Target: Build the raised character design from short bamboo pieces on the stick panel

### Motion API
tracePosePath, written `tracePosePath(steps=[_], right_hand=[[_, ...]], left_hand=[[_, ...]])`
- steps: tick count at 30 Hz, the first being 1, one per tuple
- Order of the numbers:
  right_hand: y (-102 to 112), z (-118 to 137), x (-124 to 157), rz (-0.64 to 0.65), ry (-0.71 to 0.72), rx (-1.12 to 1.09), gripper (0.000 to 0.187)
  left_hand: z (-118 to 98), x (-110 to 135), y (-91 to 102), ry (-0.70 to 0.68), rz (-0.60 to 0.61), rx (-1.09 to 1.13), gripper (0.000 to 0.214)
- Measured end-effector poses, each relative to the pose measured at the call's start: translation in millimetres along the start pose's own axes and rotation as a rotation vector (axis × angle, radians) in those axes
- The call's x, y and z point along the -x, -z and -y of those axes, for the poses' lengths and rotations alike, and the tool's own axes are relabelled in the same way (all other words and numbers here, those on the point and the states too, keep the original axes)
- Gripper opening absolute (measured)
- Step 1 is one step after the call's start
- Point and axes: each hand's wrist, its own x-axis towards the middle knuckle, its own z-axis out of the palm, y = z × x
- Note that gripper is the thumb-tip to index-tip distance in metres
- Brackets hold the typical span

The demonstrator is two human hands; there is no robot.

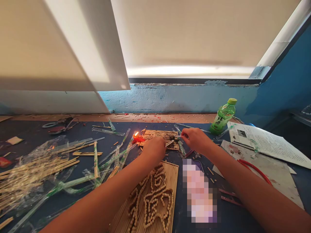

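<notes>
My left hand (155,149) is closed over the front of a small panel of thin sticks (152,134) with dark, scorched-looking patches. A short pale stick (169,143) juts from its fingers. At the panel's right end, my right hand (195,139) is closed in a pinch on a thin whitish piece (179,136), whose kind I cannot make out. Just left of the panel burns a red candle (138,138) with a small flame. Below my left forearm lies a larger stick board (175,181) with raised character shapes built from short stick ends.
Loose sticks (48,166) and clear plastic wrappers (70,186) cover the left side. A green tea bottle (222,118) stands at the back right, beside an open booklet (269,142). Red-handled pliers or scissors (255,170) lie under my right forearm. A blurred-out object (199,192) lies in front.
</notes>
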Motion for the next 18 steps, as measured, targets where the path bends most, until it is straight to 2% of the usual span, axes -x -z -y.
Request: tracePosePath(steps=[6,18], right_hand=[[4,0,1,-0.021,0.079,0.038,0.026],[6,-8,2,-0.006,0.129,-0.024,0.022]], left_hand=[[2,-3,-0.8,0.015,0.023,0.002,0.032],[10,-14,-7.8,-0.011,-0.049,0.075,0.033]])
